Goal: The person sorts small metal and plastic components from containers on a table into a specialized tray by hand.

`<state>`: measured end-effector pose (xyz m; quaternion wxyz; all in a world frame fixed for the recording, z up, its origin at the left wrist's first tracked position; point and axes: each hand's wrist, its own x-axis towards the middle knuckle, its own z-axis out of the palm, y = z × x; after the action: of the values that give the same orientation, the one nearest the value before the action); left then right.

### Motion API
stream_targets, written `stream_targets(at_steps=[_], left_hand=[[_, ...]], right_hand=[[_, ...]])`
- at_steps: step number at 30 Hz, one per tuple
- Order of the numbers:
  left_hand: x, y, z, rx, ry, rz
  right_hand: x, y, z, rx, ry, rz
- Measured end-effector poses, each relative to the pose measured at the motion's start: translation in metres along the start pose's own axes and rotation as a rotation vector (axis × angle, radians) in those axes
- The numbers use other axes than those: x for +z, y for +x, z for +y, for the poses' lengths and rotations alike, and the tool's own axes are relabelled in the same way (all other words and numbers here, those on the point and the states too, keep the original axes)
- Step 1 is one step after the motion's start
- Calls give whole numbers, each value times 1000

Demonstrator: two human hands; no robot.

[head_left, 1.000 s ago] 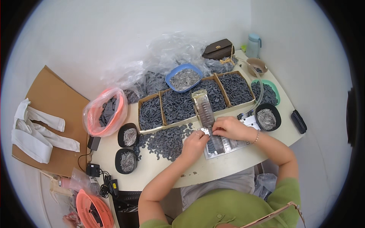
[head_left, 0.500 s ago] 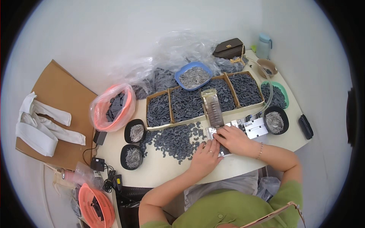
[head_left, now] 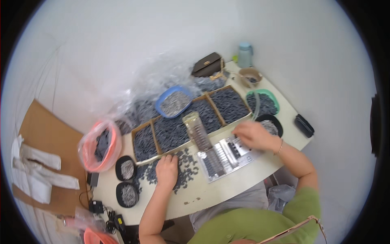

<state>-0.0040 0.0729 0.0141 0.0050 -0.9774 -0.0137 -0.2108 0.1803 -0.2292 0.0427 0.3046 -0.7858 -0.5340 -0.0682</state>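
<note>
My left hand rests on a loose pile of small dark grey pieces, its fingers curled together; whatever they pinch is hidden. A metal jig lies on the table between my hands, with a block of slots filled with dark parts at its left end. Over the jig's right end hovers my right hand, fingers bent inward. Anything between those fingertips is too small to make out. Just behind that hand sits a black bowl of thin metal pins. A clear ribbed plastic holder stands behind the jig.
Cardboard trays of grey pieces line the back, with a blue dish of pins on top. Two black bowls and a pink basket stand left. A green tray and black case are right.
My hands, which were together at the jig, have parted: the left moved left to the grey pile, the right moved right toward the pin bowl. The whole view has shifted and tilted.
</note>
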Motion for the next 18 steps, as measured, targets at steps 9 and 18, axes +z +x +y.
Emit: stream_targets(at_steps=[9,18], left_hand=[[-14,6,14,-173,-644,-45],[0,18,41,-106,-692,-10]], right_hand=[[-55,-22,146,613,-183,-37],[-46,-22,160,592,-343,62]])
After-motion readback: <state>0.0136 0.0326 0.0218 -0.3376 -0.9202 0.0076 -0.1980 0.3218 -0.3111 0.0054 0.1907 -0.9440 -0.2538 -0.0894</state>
